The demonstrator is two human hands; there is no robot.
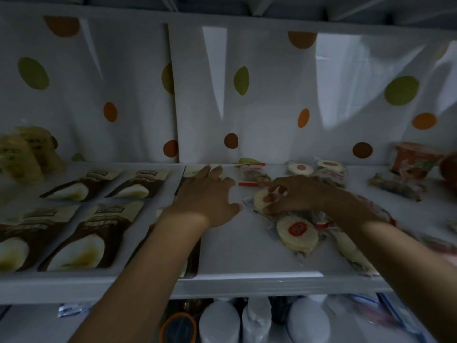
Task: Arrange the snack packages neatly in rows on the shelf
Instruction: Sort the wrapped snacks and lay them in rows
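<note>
Where loose packs lay mid-shelf, one round snack package (258, 203), clear-wrapped with a red spot, sat pinched in the curled fingers (279, 188) of the right hand (304, 194). Further round packs (296, 231) lay askew just beside it. Left hand (207, 196): fingers spread, flat on the bare shelf (235, 248). Brown packages (86, 243), left: already in rows. Step judged: starting a round-pack row. Next move called for lifting this one clear and setting it square.

Dim shelf (235, 256), right hand (304, 194) seemingly pinching snack (259, 202)
</note>
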